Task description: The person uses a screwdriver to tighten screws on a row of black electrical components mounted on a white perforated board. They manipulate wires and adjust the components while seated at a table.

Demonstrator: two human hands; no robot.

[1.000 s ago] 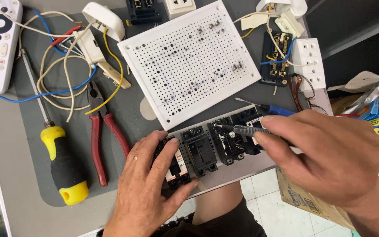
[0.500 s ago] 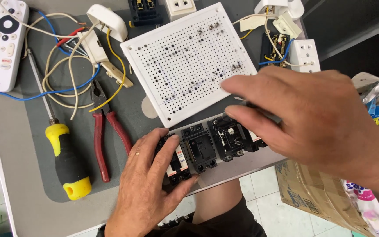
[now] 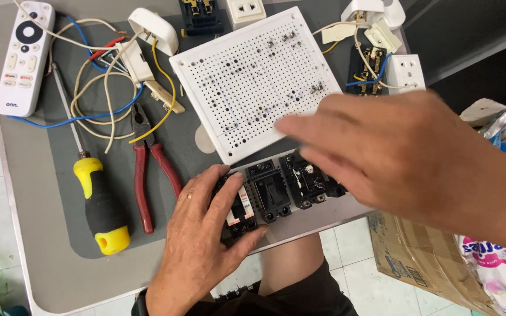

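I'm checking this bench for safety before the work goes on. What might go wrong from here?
1. The plate of black breakers overhangs the table's front edge; only the left hand pins it, so it may tip off.
2. The right hand sweeps low over the perforated white board and might knock it.
3. Loose wires by the red pliers may snag.

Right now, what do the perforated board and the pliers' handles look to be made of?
Perforated board: probably rigid white plastic, matte, with moulded rows of small holes. Pliers: handles look like red plastic or rubber sleeves, slightly glossy; the jaws look like dull grey metal.
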